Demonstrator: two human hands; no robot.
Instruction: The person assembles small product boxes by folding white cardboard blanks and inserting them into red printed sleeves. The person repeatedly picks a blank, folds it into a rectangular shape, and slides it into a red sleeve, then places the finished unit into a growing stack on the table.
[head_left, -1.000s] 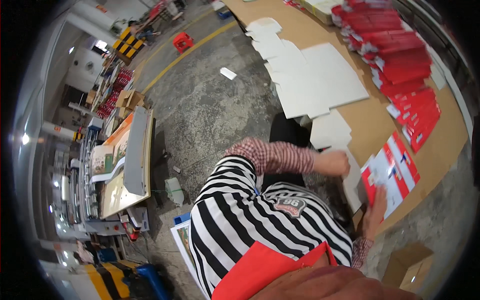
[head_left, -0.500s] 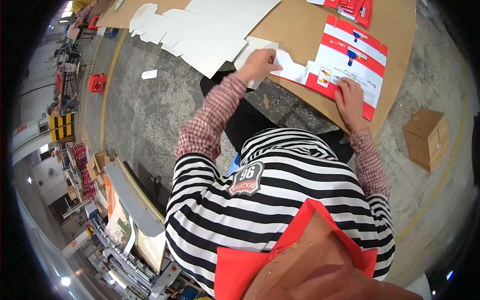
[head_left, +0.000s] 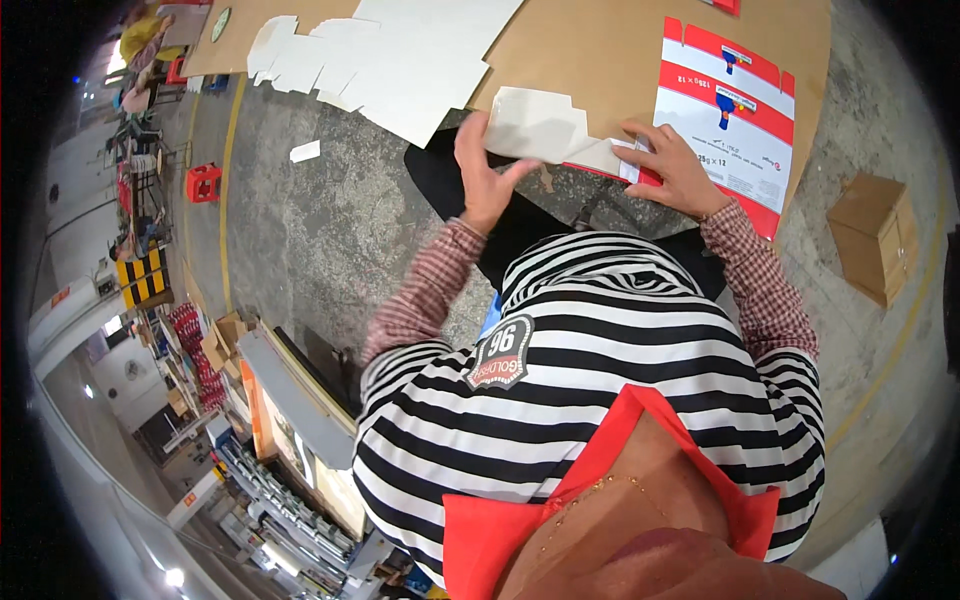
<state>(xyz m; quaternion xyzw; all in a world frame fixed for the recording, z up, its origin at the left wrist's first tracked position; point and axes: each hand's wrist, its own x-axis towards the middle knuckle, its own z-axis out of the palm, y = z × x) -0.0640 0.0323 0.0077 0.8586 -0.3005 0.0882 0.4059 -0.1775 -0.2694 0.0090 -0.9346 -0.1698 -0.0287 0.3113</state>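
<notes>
A flat red and white carton blank [head_left: 745,135] with blue printed figures lies along the table's near right edge. My right hand [head_left: 680,172] rests on its left end, fingers spread over a white flap [head_left: 600,156], thumb apart from them. To the left, a white cardboard piece [head_left: 535,118] with a stepped edge lies at the table's border, close to the flap; whether the two are joined I cannot tell. My left hand [head_left: 484,178] hovers at its left end, thumb and fingers wide apart, holding nothing.
Large plain white cardboard sheets [head_left: 400,65] with notched edges lie on the brown table [head_left: 580,50] at the far left. A cardboard box [head_left: 872,235] stands on the floor at right. A red stool [head_left: 204,183] and a white scrap [head_left: 305,151] are on the floor at left.
My left hand has let go of the white flap and opened, moving left and nearer me. My right hand has slid left across the blank to the flap. The view has shifted slightly.
</notes>
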